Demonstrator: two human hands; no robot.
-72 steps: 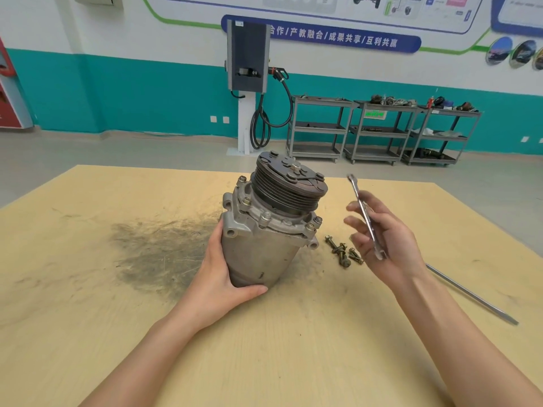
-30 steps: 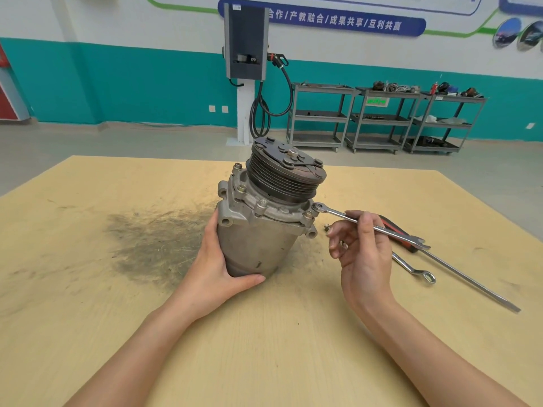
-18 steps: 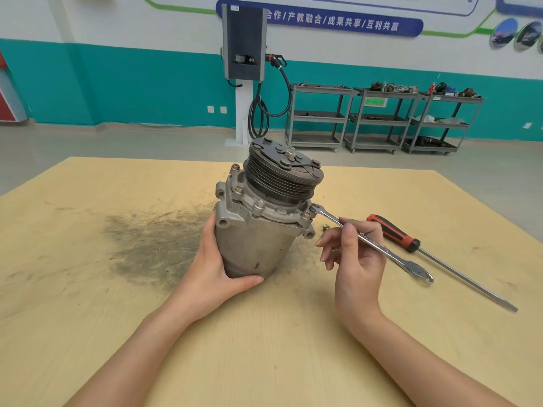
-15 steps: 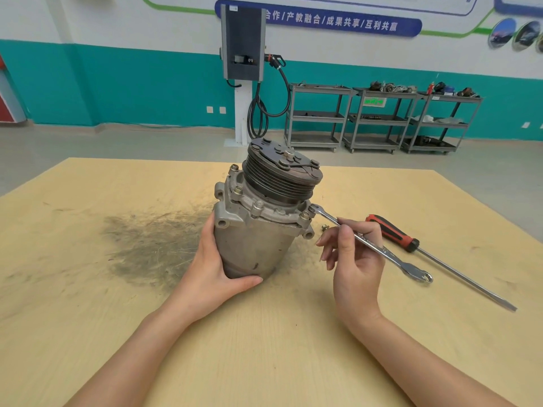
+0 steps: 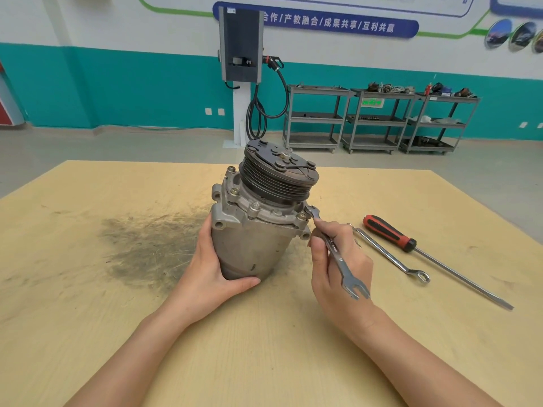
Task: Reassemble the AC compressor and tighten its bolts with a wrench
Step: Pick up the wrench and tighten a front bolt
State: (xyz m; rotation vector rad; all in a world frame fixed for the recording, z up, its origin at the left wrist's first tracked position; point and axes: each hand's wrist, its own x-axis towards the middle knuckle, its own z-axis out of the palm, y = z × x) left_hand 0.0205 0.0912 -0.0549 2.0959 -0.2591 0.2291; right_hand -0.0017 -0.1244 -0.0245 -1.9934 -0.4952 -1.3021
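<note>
Now right hand (image 5: pixel 338 259) gripping wrench (image 5: pixel 338 255) swung nearer, left hand (image 5: pixel 211 274) still clasping compressor (image 5: pixel 252 239)

The compressor (image 5: pixel 258 218) stands on the surface (image 5: pixel 88 289). Left of the compressor lies a smudge (image 5: pixel 152 245); to its right a spare wrench (image 5: pixel 390 254), then a screwdriver (image 5: pixel 426 254) farther right. Behind the compressor, on the floor, stand shelf carts (image 5: pixel 379 118).

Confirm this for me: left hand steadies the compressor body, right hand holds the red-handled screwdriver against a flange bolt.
Wrong tool. In the head view the right hand holds a wrench against the flange bolt; the red-handled screwdriver lies on the table. The left hand does steady the compressor.
</note>
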